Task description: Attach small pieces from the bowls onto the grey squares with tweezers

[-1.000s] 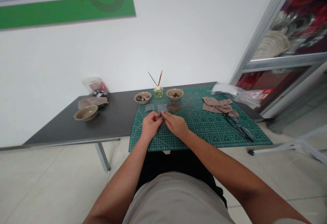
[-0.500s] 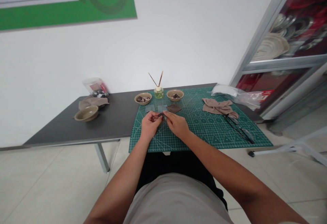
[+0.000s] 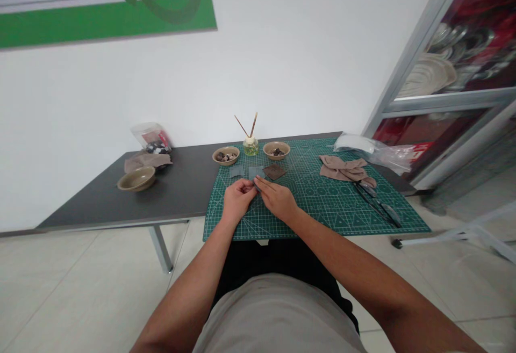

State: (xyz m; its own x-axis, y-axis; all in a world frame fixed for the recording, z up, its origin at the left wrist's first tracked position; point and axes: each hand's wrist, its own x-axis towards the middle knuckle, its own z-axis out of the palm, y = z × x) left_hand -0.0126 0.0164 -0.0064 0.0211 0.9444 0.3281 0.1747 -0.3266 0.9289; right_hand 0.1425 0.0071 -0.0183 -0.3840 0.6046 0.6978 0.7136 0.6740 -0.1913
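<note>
My left hand (image 3: 237,200) and my right hand (image 3: 277,198) meet fingertip to fingertip over the green cutting mat (image 3: 322,202). Both pinch a tiny dark thing between them, too small to name. Just beyond the fingers lie two grey-blue fabric squares (image 3: 237,171) and a brown square (image 3: 274,171) flat on the mat. Behind those stand two tan bowls (image 3: 226,155) (image 3: 276,150) holding small dark pieces, with a small glass jar with two sticks (image 3: 250,145) between them.
A beige cloth (image 3: 344,167) and dark scissors (image 3: 379,205) lie on the mat's right side, with a clear plastic bag (image 3: 373,148) behind. On the grey table's (image 3: 121,202) left sit a tan bowl (image 3: 136,178), folded cloth and a plastic container (image 3: 151,137).
The hands have stayed together over the mat; only the fingertips have shifted slightly around the small thing. Nothing else has moved.
</note>
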